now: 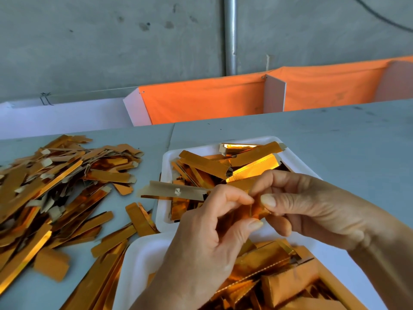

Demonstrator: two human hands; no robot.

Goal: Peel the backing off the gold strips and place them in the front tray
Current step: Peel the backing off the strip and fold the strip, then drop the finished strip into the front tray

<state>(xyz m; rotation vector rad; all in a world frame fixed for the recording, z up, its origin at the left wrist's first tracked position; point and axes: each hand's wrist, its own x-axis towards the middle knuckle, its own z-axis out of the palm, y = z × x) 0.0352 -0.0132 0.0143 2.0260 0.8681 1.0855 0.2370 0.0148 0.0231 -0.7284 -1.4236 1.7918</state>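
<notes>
Both hands meet over the gap between two white foam trays. The left hand (207, 233) and right hand (297, 206) each pinch a shiny gold strip (257, 211), its dull tan backing (174, 190) jutting flat to the left. The far tray (165, 166) and near tray (136, 265) hold foil pieces. A loose heap of strips (55, 184) covers the smooth grey counter (335, 142) at left.

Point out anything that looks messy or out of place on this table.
A loose heap of gold strips sprawls across the table left of both white trays, some lying against the near tray's rim.
</notes>
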